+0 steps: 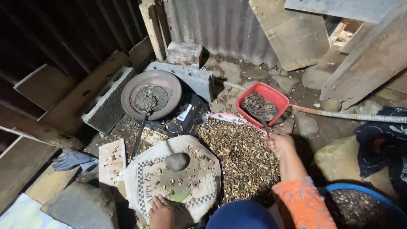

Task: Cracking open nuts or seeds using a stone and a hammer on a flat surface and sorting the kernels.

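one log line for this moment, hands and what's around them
right hand: holds scoop in red basket | left hand: resting on cloth | stone on cloth | shell pile between

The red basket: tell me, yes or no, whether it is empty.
No: the red basket holds a heap of dark nuts, and the scoop in the right hand reaches into it.
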